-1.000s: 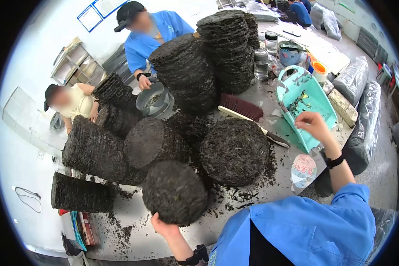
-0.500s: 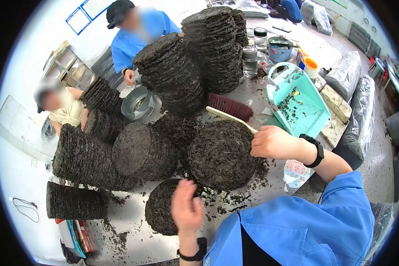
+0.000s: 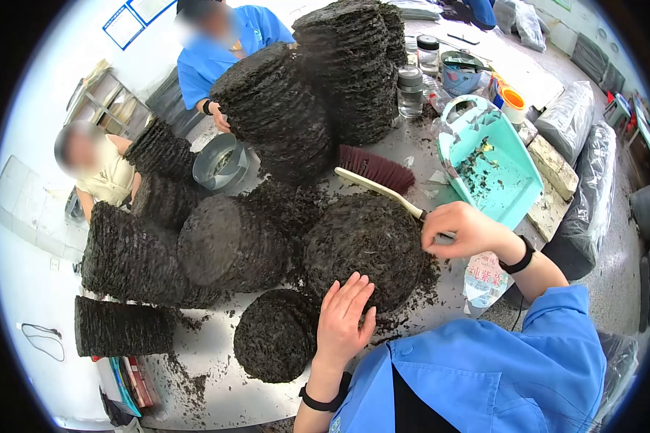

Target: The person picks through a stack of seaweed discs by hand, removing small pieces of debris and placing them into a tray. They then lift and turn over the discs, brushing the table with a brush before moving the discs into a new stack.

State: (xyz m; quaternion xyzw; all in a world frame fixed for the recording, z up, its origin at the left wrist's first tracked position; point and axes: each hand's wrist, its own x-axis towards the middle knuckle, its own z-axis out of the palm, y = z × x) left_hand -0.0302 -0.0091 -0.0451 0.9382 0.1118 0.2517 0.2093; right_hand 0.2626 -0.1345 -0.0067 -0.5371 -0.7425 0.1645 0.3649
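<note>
Fingers spread, my left hand (image 3: pixel 344 317) rests on the near edge of a large round dark seaweed-like stack (image 3: pixel 361 249). My right hand (image 3: pixel 461 229) is closed at the stack's right edge, with a small grey piece showing under its fingers, too hidden to name. Beside those fingers ends the pale handle of a brush (image 3: pixel 377 172) with dark red bristles, which lies behind the stack. A smaller round dark stack (image 3: pixel 273 336) sits left of my left wrist. Right of my right hand's fingers, below the palm, is a printed plastic packet (image 3: pixel 485 278).
Tall dark stacks (image 3: pixel 347 72) rise at the back, and more stacks (image 3: pixel 141 252) stand left. A turquoise dustpan (image 3: pixel 495 173) holds scraps. Near it are jars (image 3: pixel 410 90) and a blue bucket (image 3: pixel 461 78). A metal ring (image 3: pixel 221 162) lies near a blue-sleeved person (image 3: pixel 217 115); another person (image 3: pixel 108 169) is left.
My left hand has moved right from above the smaller stack onto the large one and spread its fingers. My right hand has shifted slightly right, away from the brush handle's end.
</note>
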